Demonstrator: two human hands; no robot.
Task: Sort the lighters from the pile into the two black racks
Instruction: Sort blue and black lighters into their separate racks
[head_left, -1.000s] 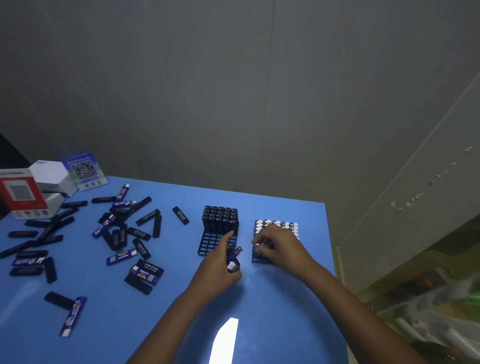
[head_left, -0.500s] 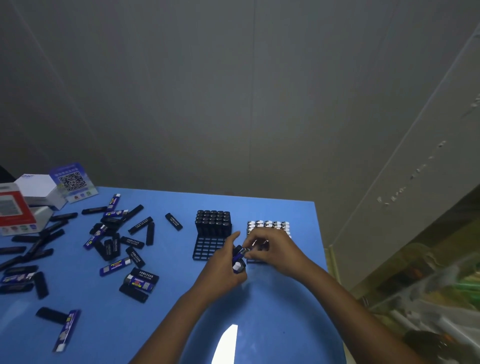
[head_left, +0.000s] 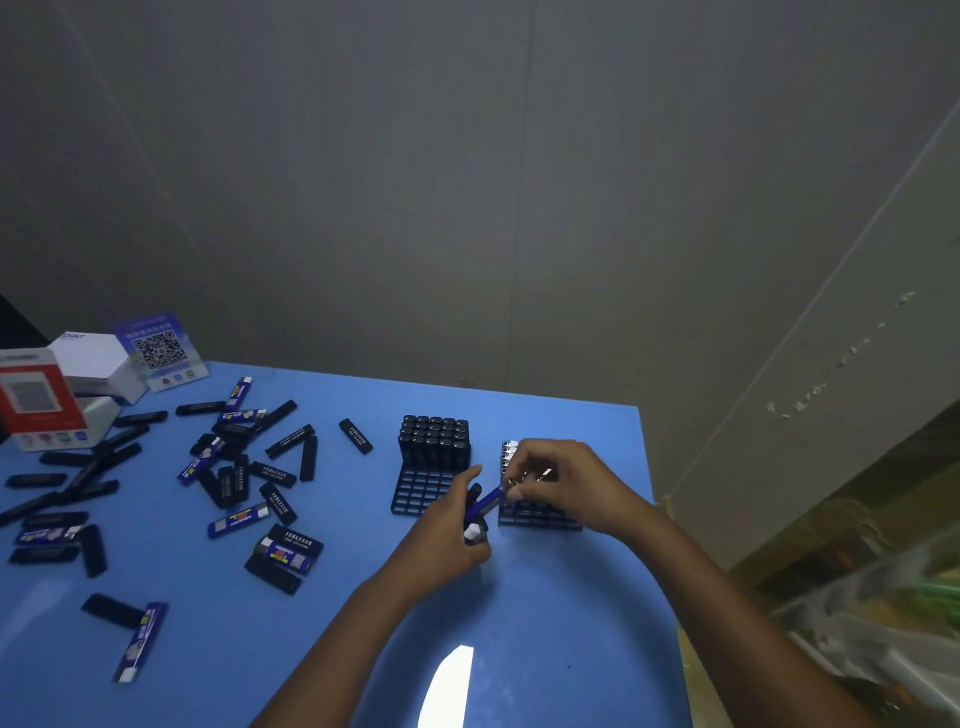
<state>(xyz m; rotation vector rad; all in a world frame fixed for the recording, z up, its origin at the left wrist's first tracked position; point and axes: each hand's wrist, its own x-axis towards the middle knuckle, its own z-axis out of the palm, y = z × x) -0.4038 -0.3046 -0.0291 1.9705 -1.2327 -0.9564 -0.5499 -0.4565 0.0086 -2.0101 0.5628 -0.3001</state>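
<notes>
Two black grid racks stand side by side on the blue table (head_left: 545, 613). The left rack (head_left: 422, 491) holds several black lighters in its far rows. The right rack (head_left: 537, 517) holds silver-topped lighters, mostly hidden by my right hand. My left hand (head_left: 451, 535) grips lighters between the racks, one of them blue (head_left: 483, 505) and slanting up to the right. My right hand (head_left: 558, 475) pinches the upper end of that blue lighter over the right rack. A pile of black and blue lighters (head_left: 239, 467) lies scattered to the left.
White and red boxes (head_left: 47, 389) and a QR-code card (head_left: 158, 349) stand at the table's far left corner. The table's right edge (head_left: 655, 499) runs close beside the right rack. A light glare (head_left: 449, 686) shows on the near table surface.
My right hand has come off the right rack and taken hold of the tip of the blue lighter held by my left hand. The left hand has stayed between the racks.
</notes>
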